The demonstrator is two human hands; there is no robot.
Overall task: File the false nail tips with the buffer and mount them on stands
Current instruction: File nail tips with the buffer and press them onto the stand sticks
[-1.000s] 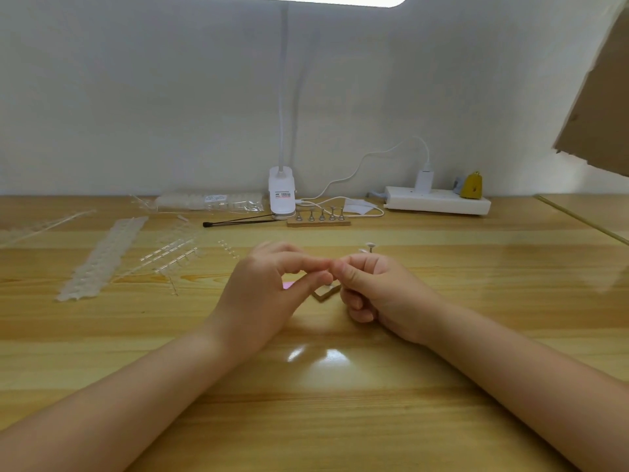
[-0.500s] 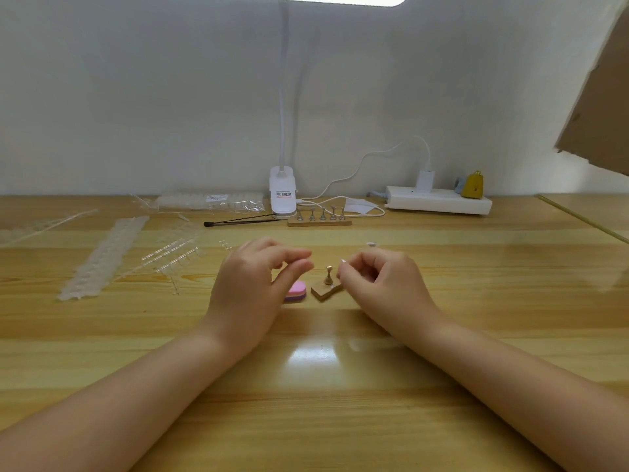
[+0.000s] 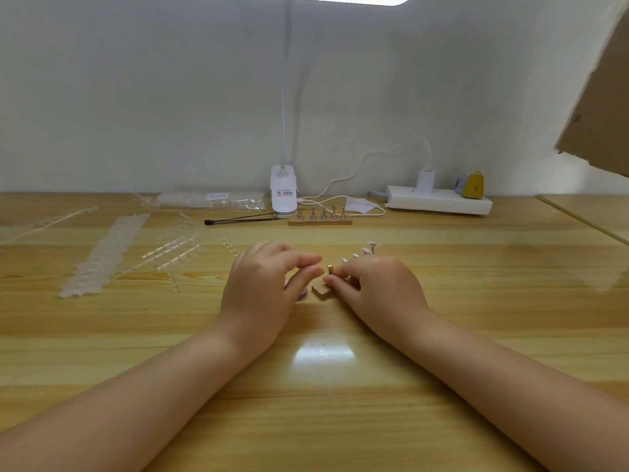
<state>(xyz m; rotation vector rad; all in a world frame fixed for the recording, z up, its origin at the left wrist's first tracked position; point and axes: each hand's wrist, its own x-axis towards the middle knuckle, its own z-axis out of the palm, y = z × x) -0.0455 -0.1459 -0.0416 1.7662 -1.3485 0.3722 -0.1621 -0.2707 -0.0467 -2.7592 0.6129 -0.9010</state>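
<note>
My left hand [image 3: 265, 287] hovers over the table. Its thumb and forefinger are curled close together just left of a bare brass-topped stand [image 3: 330, 267]. Whether a clear nail tip sits between them I cannot tell. Under that hand lies the pink buffer [image 3: 302, 294], mostly hidden. The stand rises from a small wooden base [image 3: 320, 289]. My right hand [image 3: 374, 287] grips that base with thumb and curled fingers. Past its knuckles, several stands carry white nail tips [image 3: 371, 244].
At the back sit a second wooden base with several stands [image 3: 320, 218], a black brush [image 3: 235, 220], a clip lamp [image 3: 283, 195] and a white power strip [image 3: 439, 204]. Clear nail-tip strips [image 3: 102, 257] and sprues [image 3: 173, 250] lie at the left.
The hands were pressed together over the stand, then parted and uncovered it and the buffer. Now both sets of fingertips have closed in on the stand again.
</note>
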